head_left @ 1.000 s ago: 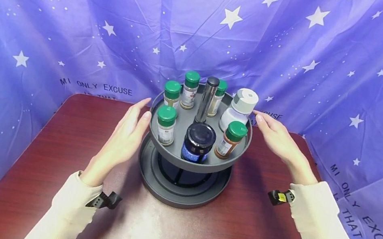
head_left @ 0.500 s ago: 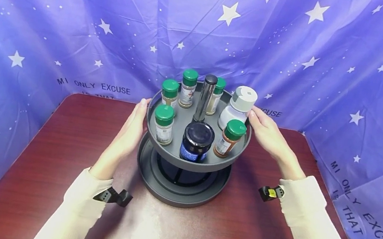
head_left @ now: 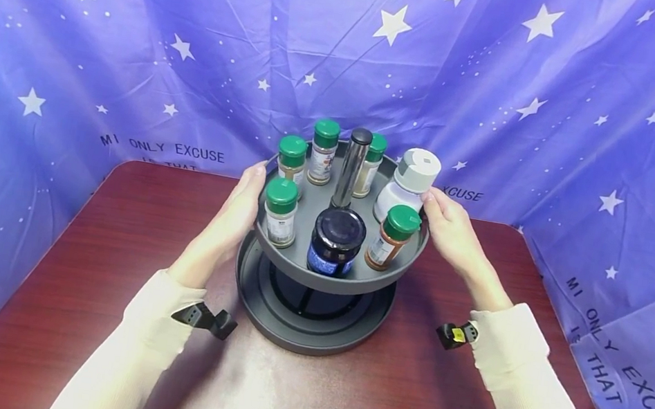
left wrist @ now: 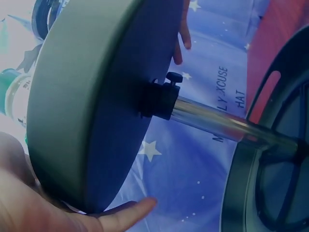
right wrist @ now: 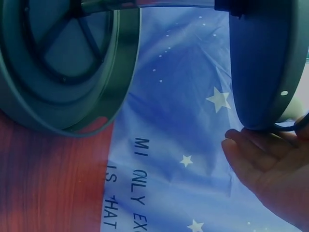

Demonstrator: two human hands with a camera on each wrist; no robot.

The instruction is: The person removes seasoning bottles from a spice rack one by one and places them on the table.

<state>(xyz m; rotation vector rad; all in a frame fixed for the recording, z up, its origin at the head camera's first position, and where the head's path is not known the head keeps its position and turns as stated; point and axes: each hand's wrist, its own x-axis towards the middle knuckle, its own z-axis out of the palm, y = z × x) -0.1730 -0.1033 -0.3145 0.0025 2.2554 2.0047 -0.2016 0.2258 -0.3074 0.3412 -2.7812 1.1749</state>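
Observation:
A two-tier lazy Susan stands on the table, its grey upper tray (head_left: 325, 282) joined by a metal post (head_left: 351, 173) to the lower tray (head_left: 308, 343). On the upper tray are several green-capped spice jars (head_left: 280, 215), a dark jar with a blue label (head_left: 337, 242) and a white bottle (head_left: 409, 182). My left hand (head_left: 230, 213) holds the tray's left rim; the left wrist view shows a finger along the underside and the thumb on the other side. Beside the white bottle, my right hand (head_left: 456, 235) holds the right rim, fingertips (right wrist: 232, 140) at its lower edge.
The reddish wooden table (head_left: 81, 254) extends on both sides and in front of the stand. A purple curtain with stars (head_left: 212, 41) surrounds the table at the back and sides. Under the upper tray, a black knob (left wrist: 174, 79) sticks out by the post.
Both hands have moved inward, from beside the upper tray to contact with its rim. The jars keep nearly the same places, and the stand has hardly shifted in view.

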